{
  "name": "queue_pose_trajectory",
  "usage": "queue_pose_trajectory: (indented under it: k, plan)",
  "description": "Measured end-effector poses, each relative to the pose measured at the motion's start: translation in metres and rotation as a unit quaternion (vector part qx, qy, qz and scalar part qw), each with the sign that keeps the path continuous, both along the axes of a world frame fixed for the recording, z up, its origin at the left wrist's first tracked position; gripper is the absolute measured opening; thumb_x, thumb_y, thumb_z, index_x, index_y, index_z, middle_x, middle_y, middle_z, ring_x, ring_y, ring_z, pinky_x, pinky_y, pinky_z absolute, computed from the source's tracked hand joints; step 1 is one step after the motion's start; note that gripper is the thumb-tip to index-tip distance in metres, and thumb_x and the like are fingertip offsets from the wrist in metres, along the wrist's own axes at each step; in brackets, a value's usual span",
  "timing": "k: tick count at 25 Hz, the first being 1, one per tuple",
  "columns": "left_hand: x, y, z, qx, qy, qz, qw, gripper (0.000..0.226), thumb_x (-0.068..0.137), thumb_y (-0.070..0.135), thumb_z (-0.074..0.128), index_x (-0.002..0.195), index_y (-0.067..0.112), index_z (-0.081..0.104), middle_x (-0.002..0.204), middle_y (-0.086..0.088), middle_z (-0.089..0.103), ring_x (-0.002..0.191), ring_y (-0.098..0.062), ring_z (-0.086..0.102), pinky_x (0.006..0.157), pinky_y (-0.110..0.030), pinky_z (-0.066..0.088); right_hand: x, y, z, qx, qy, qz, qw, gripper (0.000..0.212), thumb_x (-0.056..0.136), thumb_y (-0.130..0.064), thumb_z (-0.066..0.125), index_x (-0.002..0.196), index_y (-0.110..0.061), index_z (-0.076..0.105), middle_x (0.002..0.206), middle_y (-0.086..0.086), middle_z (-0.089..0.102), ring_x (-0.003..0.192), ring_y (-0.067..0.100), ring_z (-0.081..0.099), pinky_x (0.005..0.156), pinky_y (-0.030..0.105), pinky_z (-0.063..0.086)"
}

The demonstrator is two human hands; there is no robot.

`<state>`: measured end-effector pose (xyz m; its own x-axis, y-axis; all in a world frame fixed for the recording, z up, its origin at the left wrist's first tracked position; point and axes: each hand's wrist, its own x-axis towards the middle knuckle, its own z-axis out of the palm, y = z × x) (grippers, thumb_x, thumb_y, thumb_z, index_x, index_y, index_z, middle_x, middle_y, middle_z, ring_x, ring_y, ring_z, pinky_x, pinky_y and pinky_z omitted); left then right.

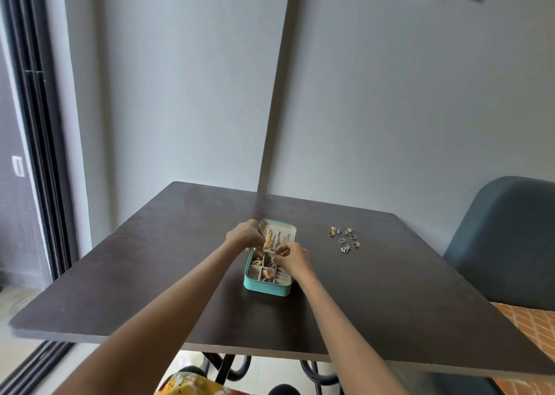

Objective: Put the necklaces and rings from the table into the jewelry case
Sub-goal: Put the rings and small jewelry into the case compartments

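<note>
A small teal jewelry case (267, 289) lies open in the middle of the dark table (150, 259), its lid (289, 228) folded back flat. Gold necklaces (268, 240) hang in the lid, and gold pieces lie in the cream compartments of the base. My left hand (244, 234) is at the lid's left edge, fingers pinched near the gold chain. My right hand (292, 258) hovers over the case's right side, fingers pinched on something thin and gold. Several gold and silver rings (344, 238) lie loose on the table to the right of the case.
A dark grey chair (507, 238) with an orange patterned cushion (531, 325) stands at the table's right edge. Grey walls close the far side. A dark sliding door frame (36, 154) runs along the left.
</note>
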<state>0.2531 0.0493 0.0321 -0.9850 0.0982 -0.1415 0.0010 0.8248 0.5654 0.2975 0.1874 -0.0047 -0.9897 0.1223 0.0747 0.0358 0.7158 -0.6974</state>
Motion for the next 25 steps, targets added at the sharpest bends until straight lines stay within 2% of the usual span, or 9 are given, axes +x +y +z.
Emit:
queue_pose_trajectory:
  k: [2, 4, 7, 10, 12, 15, 18, 22, 25]
  plan:
    - [0.0, 0.001, 0.003, -0.005, 0.006, -0.007, 1.0, 0.031, 0.07, 0.012, 0.062, 0.101, 0.013, 0.067, 0.096, -0.005, 0.071, 0.092, -0.021, 0.067, 0.086, -0.034, 0.052, -0.001, 0.0, 0.001, 0.006, 0.01, -0.01, 1.0, 0.019, 0.081, -0.024, 0.066, 0.099, -0.017, 0.066, 0.105, 0.004, 0.068, 0.1, 0.022, 0.062, 0.079, 0.029, 0.046]
    - [0.001, 0.009, 0.008, -0.005, 0.034, -0.012, 0.999, 0.029, 0.074, 0.013, 0.057, 0.102, 0.014, 0.066, 0.098, -0.004, 0.071, 0.096, -0.023, 0.066, 0.088, -0.036, 0.052, -0.002, 0.005, 0.005, -0.03, 0.041, -0.033, 0.998, 0.019, 0.083, -0.027, 0.064, 0.098, -0.014, 0.067, 0.103, 0.005, 0.069, 0.1, 0.023, 0.062, 0.075, 0.027, 0.043]
    - [-0.003, 0.033, 0.013, 0.047, 0.064, -0.048, 0.996, 0.024, 0.079, 0.01, 0.055, 0.098, 0.01, 0.07, 0.096, -0.007, 0.073, 0.094, -0.023, 0.067, 0.09, -0.039, 0.054, -0.005, 0.022, 0.012, -0.055, 0.073, -0.05, 0.995, 0.022, 0.085, -0.031, 0.063, 0.096, -0.012, 0.067, 0.099, 0.006, 0.071, 0.097, 0.023, 0.063, 0.07, 0.026, 0.041]
    - [-0.012, 0.07, 0.01, 0.083, 0.079, -0.08, 0.99, 0.021, 0.08, 0.008, 0.058, 0.096, 0.009, 0.072, 0.096, -0.01, 0.073, 0.089, -0.02, 0.067, 0.084, -0.03, 0.053, -0.013, 0.05, 0.013, -0.046, 0.078, -0.068, 0.994, 0.025, 0.084, -0.038, 0.061, 0.095, -0.015, 0.066, 0.098, 0.003, 0.071, 0.094, 0.023, 0.064, 0.07, 0.029, 0.042]
    - [-0.016, 0.098, 0.006, 0.103, 0.089, -0.085, 0.987, 0.023, 0.081, 0.006, 0.056, 0.097, 0.009, 0.073, 0.099, -0.012, 0.073, 0.092, -0.022, 0.066, 0.079, -0.028, 0.048, -0.018, 0.072, 0.011, -0.047, 0.08, -0.1, 0.991, 0.02, 0.084, -0.034, 0.06, 0.095, -0.018, 0.066, 0.098, 0.002, 0.071, 0.095, 0.023, 0.064, 0.071, 0.029, 0.043]
    - [-0.03, 0.141, -0.002, 0.121, 0.104, -0.074, 0.984, 0.028, 0.083, 0.007, 0.052, 0.101, 0.011, 0.072, 0.109, -0.012, 0.07, 0.107, -0.025, 0.062, 0.09, -0.03, 0.047, -0.027, 0.118, 0.008, -0.039, 0.078, -0.159, 0.983, 0.015, 0.086, -0.023, 0.056, 0.097, -0.021, 0.066, 0.104, 0.001, 0.069, 0.099, 0.024, 0.062, 0.068, 0.025, 0.039]
    - [-0.049, 0.169, -0.012, 0.124, 0.111, -0.071, 0.983, 0.033, 0.083, 0.004, 0.048, 0.107, 0.011, 0.069, 0.115, -0.011, 0.067, 0.111, -0.026, 0.059, 0.093, -0.032, 0.047, -0.043, 0.162, 0.0, -0.028, 0.055, -0.19, 0.98, 0.017, 0.084, -0.016, 0.057, 0.098, -0.022, 0.065, 0.107, 0.002, 0.066, 0.1, 0.023, 0.06, 0.073, 0.026, 0.042]
    - [-0.072, 0.195, -0.028, 0.07, 0.13, -0.143, 0.979, 0.04, 0.082, -0.002, 0.045, 0.113, 0.012, 0.066, 0.116, -0.01, 0.064, 0.113, -0.025, 0.056, 0.09, -0.029, 0.044, -0.06, 0.192, -0.018, 0.001, 0.019, -0.119, 0.993, 0.029, 0.081, -0.017, 0.066, 0.11, -0.018, 0.063, 0.109, 0.006, 0.057, 0.101, 0.019, 0.059, 0.085, 0.024, 0.042]
    - [-0.086, 0.211, -0.038, 0.054, 0.135, -0.169, 0.975, 0.033, 0.086, 0.009, 0.051, 0.117, 0.015, 0.062, 0.12, -0.008, 0.06, 0.117, -0.022, 0.051, 0.095, -0.03, 0.041, -0.067, 0.194, -0.027, 0.031, 0.027, -0.091, 0.995, 0.029, 0.079, -0.028, 0.068, 0.108, -0.026, 0.063, 0.103, 0.0, 0.056, 0.102, 0.018, 0.061, 0.086, 0.03, 0.047]
